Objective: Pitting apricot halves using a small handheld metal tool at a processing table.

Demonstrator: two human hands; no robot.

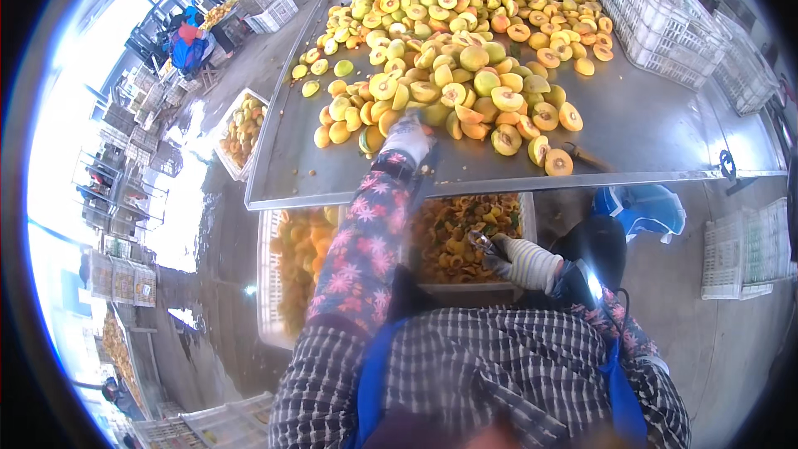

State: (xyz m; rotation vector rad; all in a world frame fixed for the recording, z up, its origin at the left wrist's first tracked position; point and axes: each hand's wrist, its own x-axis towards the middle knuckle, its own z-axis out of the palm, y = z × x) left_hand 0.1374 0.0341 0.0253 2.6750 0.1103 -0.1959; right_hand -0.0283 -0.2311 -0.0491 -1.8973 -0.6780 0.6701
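Observation:
My left hand (408, 136), in a white glove, reaches over the near edge of a metal table and touches the front of a pile of halved yellow peaches (454, 95). Its fingers are partly hidden, so a grip on a peach cannot be made out. Below the table edge, my right hand (530, 262), in a striped knit glove, is closed around a small metal hand tool (481, 241), perhaps a pitting tool. Beneath it stands a crate of peach pits and scraps (461, 268). A crate of peach halves (299, 262) is to its left.
The metal table (661, 118) has a raised rim. A wooden-handled tool (589, 158) lies near its front edge. White plastic crates (654, 19) stand at its back right. Another crate (242, 137) with peaches is on the floor at left. People work at a far table.

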